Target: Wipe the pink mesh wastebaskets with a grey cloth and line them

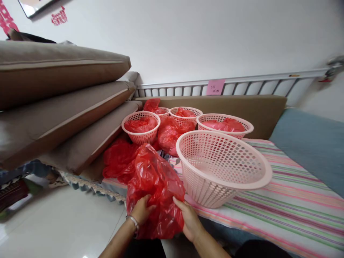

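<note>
Step, I'd say: handling a red plastic bag (pixel 158 175) | left hand (pixel 143 210) and right hand (pixel 190 219) clasp its two sides | bag: just beside the nearest pink basket (pixel 199 186) | next move probably calls for gentle fingers

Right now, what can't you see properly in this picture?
All in the head view:
Inside the held red bag: hidden by its own crumpled plastic.
Left hand and right hand: some fingers hidden by the bag.
Pink note: writing too small to read.
Framed picture: cut off by the top edge.
</note>
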`<state>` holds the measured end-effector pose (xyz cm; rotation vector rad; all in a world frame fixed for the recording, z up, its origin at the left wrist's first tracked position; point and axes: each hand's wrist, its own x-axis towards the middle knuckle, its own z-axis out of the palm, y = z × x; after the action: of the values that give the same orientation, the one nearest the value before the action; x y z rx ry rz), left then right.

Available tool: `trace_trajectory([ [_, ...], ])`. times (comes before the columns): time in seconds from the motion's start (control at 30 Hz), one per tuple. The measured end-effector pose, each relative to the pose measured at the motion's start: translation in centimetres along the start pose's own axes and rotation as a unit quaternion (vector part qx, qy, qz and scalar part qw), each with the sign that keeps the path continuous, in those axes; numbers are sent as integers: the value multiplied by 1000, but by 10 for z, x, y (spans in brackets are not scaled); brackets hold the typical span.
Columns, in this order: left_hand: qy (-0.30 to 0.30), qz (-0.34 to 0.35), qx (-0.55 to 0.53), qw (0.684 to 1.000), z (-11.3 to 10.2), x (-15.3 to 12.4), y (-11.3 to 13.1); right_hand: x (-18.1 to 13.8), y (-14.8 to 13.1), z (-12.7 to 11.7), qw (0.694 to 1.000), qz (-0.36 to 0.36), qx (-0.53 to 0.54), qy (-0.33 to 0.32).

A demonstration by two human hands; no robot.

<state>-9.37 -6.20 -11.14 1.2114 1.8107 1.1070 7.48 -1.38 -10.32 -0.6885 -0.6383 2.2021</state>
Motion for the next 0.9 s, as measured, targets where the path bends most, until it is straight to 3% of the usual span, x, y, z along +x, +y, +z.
trace_trajectory([
  [0.1,-20,-8,-63,998,-22,3,1,-5,-9,-6,999,-24,-7,21],
  [0.2,-15,-5,-141,990,-70,-2,20,-7,-17,-18,996,-58,-19,61],
  [0.23,-4,-23,-219,975,-86,-5,27,-7,-19,-22,995,-64,-25,75],
  [0.33,80,-48,-369,925,-124,-14,41,-8,-20,-27,991,-70,-46,107],
  [0.4,134,-39,-407,903,-138,-18,41,-10,-18,-26,990,-71,-61,108],
  [0.5,210,-5,-392,896,-152,-17,31,-12,-15,-26,988,-78,-97,94],
  [0.6,312,24,-319,895,-164,-11,12,-11,-12,-37,971,-102,-181,121],
  [0.73,407,-4,-227,885,-178,-4,-18,-14,-15,-51,897,-179,-382,134],
  [0.8,432,-30,-158,888,-179,-7,-26,-20,-20,-44,846,-222,-481,67],
  [0.9,415,-21,-52,908,-163,-20,-10,-32,-24,-14,752,-249,-601,-112],
])
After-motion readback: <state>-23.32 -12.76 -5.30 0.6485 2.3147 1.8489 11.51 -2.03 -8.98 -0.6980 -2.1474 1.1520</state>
